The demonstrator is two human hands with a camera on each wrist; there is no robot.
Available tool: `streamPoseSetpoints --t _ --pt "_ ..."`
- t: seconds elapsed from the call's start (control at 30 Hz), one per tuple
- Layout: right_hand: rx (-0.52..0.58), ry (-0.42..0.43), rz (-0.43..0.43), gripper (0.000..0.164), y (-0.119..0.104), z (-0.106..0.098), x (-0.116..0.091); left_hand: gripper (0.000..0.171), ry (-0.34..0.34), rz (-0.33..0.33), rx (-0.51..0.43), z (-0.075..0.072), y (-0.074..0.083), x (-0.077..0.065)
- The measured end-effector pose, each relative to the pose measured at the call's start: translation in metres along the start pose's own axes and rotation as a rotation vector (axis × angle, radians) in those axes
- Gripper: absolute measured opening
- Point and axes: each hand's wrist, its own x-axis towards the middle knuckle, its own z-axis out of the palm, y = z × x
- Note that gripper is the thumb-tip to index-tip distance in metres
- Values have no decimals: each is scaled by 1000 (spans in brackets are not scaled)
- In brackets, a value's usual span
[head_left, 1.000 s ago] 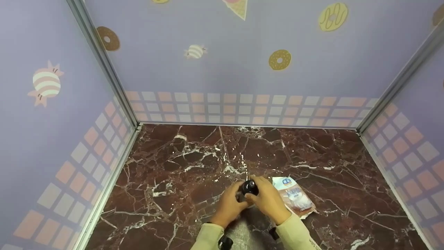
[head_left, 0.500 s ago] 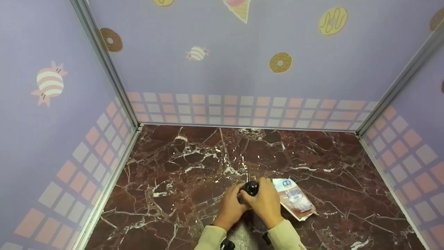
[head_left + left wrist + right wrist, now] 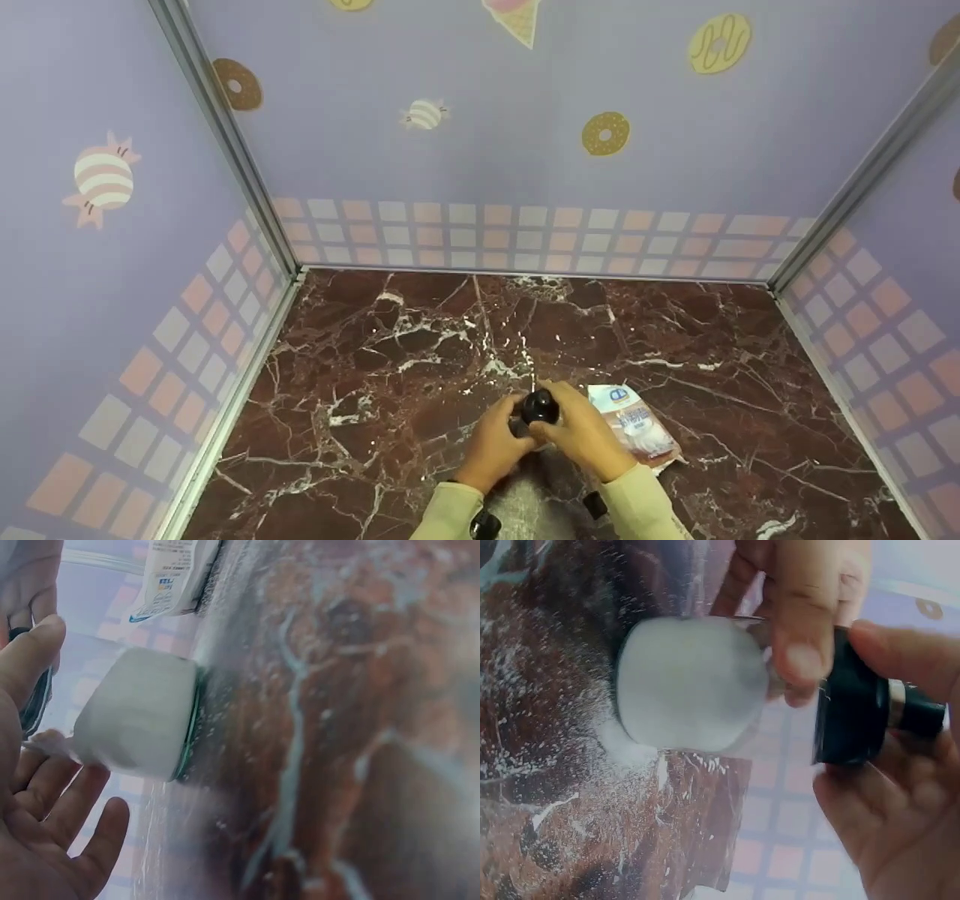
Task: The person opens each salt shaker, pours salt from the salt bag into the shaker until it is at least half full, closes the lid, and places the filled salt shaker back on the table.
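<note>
A clear jar [image 3: 682,682] full of white grains stands upright on the table, seen in both wrist views. At its neck is a black grinder top [image 3: 540,407] with a small knob, a metal band below the knob. My left hand [image 3: 495,444] grips the jar's narrow neck, its thumb lying across it just under the black top. My right hand [image 3: 583,431] holds the grinder top [image 3: 855,705] with fingers and thumb around its sides. In the head view the hands hide most of the jar. White grains [image 3: 622,746] lie scattered around its base.
A printed plastic bag [image 3: 637,426] of white grains lies to the right of the hands. The dark red marble-patterned tabletop [image 3: 375,450] carries white specks beyond the jar. Patterned lilac panels [image 3: 487,165] enclose the back and sides.
My right hand turns about the grinder top: half a second ago it was rotated with its thumb across the top's left side, and now it is back near its earlier pose. The bag stays put.
</note>
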Motion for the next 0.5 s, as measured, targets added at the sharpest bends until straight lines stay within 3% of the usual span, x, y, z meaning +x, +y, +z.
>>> streamPoseSetpoints --t 0.23,0.5 --pt "-54 210 93 60 -10 19 -9 63 56 26 40 5 4 -5" --pt "-67 349 66 63 3 36 -5 61 71 47 98 11 -1 5"
